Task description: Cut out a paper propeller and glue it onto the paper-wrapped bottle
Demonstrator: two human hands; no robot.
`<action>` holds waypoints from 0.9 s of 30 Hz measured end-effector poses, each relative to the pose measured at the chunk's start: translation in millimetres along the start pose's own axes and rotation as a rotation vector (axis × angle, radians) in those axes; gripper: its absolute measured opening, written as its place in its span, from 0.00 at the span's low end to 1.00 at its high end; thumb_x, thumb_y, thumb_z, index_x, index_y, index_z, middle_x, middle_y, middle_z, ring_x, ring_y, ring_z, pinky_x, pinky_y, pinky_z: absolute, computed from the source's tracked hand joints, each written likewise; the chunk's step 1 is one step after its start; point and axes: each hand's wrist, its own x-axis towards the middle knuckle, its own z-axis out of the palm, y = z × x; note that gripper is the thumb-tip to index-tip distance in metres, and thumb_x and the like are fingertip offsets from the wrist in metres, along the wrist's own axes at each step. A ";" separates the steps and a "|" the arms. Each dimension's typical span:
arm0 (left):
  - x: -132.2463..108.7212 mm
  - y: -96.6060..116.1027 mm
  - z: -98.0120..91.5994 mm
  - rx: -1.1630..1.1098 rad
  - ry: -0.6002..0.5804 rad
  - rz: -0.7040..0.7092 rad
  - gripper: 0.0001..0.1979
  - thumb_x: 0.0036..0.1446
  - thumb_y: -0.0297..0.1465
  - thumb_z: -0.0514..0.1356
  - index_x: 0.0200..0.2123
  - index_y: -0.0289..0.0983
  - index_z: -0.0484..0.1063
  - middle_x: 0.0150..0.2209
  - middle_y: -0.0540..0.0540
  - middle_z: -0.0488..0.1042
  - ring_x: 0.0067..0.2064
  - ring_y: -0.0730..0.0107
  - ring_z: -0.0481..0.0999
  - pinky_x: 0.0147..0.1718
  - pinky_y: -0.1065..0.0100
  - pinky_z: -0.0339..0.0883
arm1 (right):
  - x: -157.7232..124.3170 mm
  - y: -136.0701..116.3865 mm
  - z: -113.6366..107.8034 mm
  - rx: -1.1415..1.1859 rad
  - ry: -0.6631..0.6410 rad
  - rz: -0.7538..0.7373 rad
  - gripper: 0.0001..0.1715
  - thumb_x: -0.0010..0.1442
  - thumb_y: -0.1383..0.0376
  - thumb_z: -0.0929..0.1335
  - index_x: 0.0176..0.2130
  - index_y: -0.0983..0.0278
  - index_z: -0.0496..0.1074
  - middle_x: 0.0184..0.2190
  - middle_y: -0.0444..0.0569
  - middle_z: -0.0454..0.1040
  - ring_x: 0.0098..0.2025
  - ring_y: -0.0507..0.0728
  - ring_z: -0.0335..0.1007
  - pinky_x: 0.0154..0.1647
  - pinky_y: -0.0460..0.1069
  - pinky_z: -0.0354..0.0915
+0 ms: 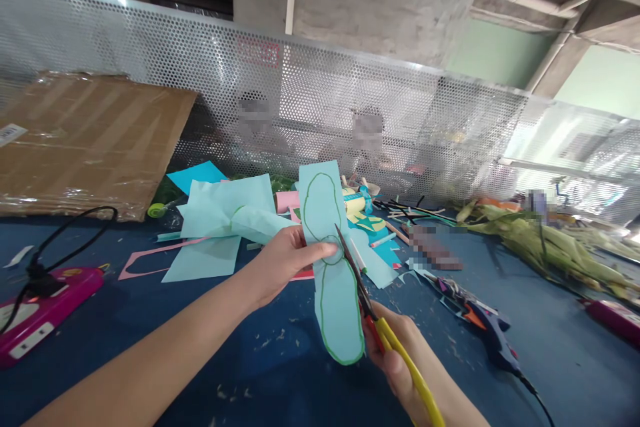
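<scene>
My left hand pinches a strip of light blue paper near its middle, thumb on the front. Green outlines are drawn on the strip: two long rounded lobes with a small circle between them. The lower end is trimmed close to the green line, while the upper end is still squared off. In my right hand are scissors with yellow and red handles. Their blades point up along the strip's right edge, by the small circle. How far apart the blades stand is hard to make out.
Light blue paper sheets and a pink paper frame lie behind my left hand. A glue gun with a cord rests at right, near green husks. Magenta power strips flank the table. Cardboard leans against a perforated metal screen.
</scene>
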 end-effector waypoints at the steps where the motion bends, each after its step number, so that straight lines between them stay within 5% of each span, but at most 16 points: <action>1: -0.2 0.1 -0.2 -0.002 0.003 0.001 0.06 0.52 0.29 0.62 0.34 0.36 0.79 0.29 0.49 0.78 0.33 0.70 0.75 0.37 0.68 0.67 | 0.6 2.6 -0.3 -0.012 -0.001 -0.010 0.39 0.47 0.29 0.53 0.25 0.61 0.54 0.17 0.36 0.47 0.19 0.48 0.39 0.18 0.46 0.41; 27: -2.4 1.8 0.2 0.000 -0.050 0.005 0.07 0.54 0.29 0.60 0.34 0.37 0.78 0.31 0.49 0.79 0.33 0.70 0.75 0.37 0.68 0.67 | -1.1 -6.5 -0.7 -0.064 -0.015 0.035 0.41 0.45 0.27 0.50 0.25 0.61 0.53 0.18 0.37 0.48 0.20 0.48 0.40 0.19 0.46 0.42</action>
